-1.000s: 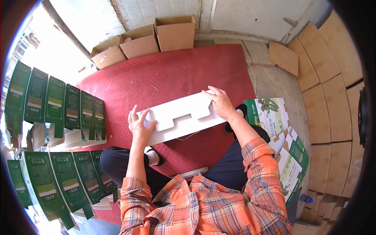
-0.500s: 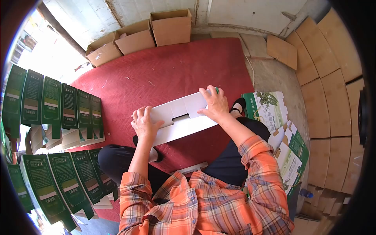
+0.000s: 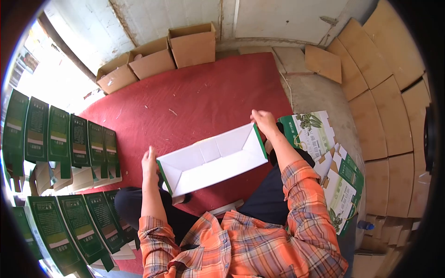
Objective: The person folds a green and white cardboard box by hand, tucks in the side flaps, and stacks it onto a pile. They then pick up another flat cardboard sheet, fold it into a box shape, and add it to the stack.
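Observation:
A carton lies across in front of my legs, its white inside facing up at me and its two short ends edged in green. My left hand is just beside the left end, palm side towards it and fingers stretched away from me, holding nothing. At the far right corner of the carton, my right hand has its fingers bent in and closed at the edge. The outer faces of the carton are mostly hidden from above.
Rows of green cartons stand on the left. Flattened printed cartons lie by my right leg. Three open brown boxes line the far edge of the red mat. Brown boxes are stacked along the right.
The carton has turned from its slotted white panel face to its open inside. My hands have moved from gripping its long sides out to its two ends. The view has shifted slightly.

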`<state>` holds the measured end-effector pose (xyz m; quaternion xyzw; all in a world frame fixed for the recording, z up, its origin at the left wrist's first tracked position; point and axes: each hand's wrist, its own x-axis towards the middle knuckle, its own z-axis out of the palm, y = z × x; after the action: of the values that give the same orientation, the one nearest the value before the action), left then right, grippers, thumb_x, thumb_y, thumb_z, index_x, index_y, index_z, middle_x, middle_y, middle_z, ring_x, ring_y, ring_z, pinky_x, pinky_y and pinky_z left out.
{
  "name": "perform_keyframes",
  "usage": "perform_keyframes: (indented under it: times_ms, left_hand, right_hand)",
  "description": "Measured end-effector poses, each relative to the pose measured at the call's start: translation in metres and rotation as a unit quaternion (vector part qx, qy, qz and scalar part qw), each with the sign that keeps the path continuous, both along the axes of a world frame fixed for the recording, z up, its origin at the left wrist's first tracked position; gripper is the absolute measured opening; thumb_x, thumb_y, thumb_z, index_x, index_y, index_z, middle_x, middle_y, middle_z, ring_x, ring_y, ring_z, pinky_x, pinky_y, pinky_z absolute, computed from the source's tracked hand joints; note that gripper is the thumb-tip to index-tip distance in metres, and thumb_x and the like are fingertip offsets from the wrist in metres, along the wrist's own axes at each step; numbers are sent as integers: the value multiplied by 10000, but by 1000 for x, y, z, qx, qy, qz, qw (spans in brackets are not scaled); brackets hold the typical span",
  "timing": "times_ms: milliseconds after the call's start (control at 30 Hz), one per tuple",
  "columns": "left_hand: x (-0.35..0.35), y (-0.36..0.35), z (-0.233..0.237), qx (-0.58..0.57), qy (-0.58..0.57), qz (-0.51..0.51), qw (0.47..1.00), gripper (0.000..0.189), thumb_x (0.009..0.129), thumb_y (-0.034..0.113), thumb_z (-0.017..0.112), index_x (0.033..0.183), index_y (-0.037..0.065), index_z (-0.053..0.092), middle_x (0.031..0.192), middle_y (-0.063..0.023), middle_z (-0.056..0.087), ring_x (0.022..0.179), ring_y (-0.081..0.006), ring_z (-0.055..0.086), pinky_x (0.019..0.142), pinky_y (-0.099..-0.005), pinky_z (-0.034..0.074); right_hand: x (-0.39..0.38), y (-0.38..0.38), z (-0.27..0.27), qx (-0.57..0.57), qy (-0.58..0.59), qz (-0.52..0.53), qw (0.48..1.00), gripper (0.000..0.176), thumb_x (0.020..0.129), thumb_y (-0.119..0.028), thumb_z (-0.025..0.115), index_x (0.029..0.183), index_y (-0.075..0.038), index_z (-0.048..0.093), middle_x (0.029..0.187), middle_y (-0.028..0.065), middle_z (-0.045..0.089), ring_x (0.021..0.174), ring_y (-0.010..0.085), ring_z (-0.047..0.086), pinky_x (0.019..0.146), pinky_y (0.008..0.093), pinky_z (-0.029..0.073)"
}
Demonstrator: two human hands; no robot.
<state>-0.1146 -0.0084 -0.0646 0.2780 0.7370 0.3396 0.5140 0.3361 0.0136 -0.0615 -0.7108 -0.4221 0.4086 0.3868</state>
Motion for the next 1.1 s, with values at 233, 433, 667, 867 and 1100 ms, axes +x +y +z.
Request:
perform_keyframes:
  times_ms: [233, 433, 667, 867, 1100]
  left_hand:
    - [-3, -26, -64, -150, -357, -24, 922, 470, 941, 396, 530, 1159, -16, 598, 1105, -183, 663, 932, -309, 644, 851, -441, 506]
    - [8, -26, 12, -7, -292, -71, 954, 370, 900, 142, 510, 1223, -34, 544, 1153, -190, 626, 1000, -286, 636, 857, -376, 518]
    - [7, -21, 28, 182, -150, -92, 967, 440, 879, 108, 509, 1312, 63, 442, 1145, -82, 609, 1010, -208, 613, 789, -373, 521]
    - [2, -32, -4, 29, -228, -1, 973, 516, 925, 495, 479, 1277, 119, 504, 1259, -85, 551, 1166, -304, 526, 917, -521, 399]
    - [5, -36, -25, -113, -112, -73, 985, 828, 842, 714, 495, 1370, 79, 452, 1321, -179, 510, 1209, -372, 485, 962, -595, 371]
  right_hand:
    - [6, -37, 15, -301, 105, 63, 946, 585, 887, -536, 606, 1057, 19, 685, 1013, 150, 691, 958, 279, 638, 825, 414, 490]
    - [12, -39, 41, -155, 117, 111, 975, 326, 885, -266, 624, 1120, -43, 664, 1003, 95, 686, 912, 208, 647, 728, 357, 530]
    - [16, -54, 58, -113, 215, 41, 969, 396, 936, -304, 571, 1233, -42, 557, 1145, 83, 617, 1030, 219, 609, 761, 407, 552]
    - [11, -67, 28, -201, 127, 81, 968, 421, 957, -375, 536, 1271, -95, 563, 1143, 56, 648, 946, 232, 667, 727, 404, 552]
    - [29, -58, -43, -266, -77, 218, 936, 437, 794, -48, 686, 1220, -29, 593, 1055, 83, 688, 874, 221, 662, 707, 347, 551]
